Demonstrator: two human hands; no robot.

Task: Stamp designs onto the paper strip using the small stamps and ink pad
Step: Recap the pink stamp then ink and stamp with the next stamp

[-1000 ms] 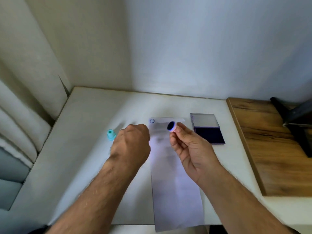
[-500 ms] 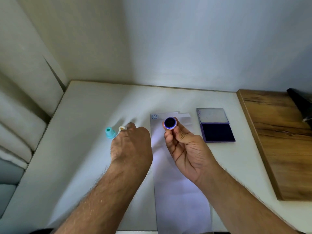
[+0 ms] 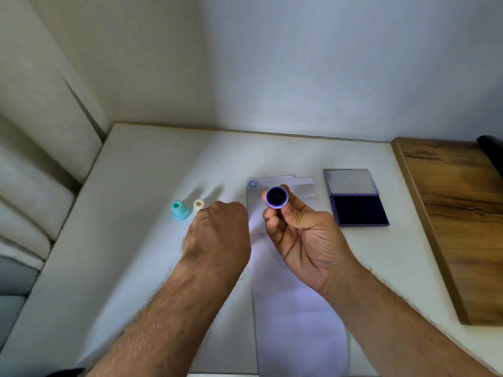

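Observation:
A long white paper strip (image 3: 296, 317) lies down the middle of the white table, with one blue smiley print (image 3: 253, 183) at its far left corner. My right hand (image 3: 302, 238) is shut on a small round purple stamp (image 3: 276, 197), held above the strip with its inked face turned up toward me. My left hand (image 3: 217, 235) is a loose fist, knuckles up, resting by the strip's left edge. Just beyond it stand a teal stamp (image 3: 179, 210) and a cream stamp (image 3: 198, 204). The open ink pad (image 3: 359, 210) lies right of the strip.
The white table (image 3: 130, 240) meets the wall at the back and a cushioned seat on the left. A wooden board (image 3: 462, 213) lies along the right side, with a dark object at its far corner.
My right hand has turned the purple stamp so its inked face points straight at me. The left hand drew back slightly, uncovering the cream stamp. The view has shifted.

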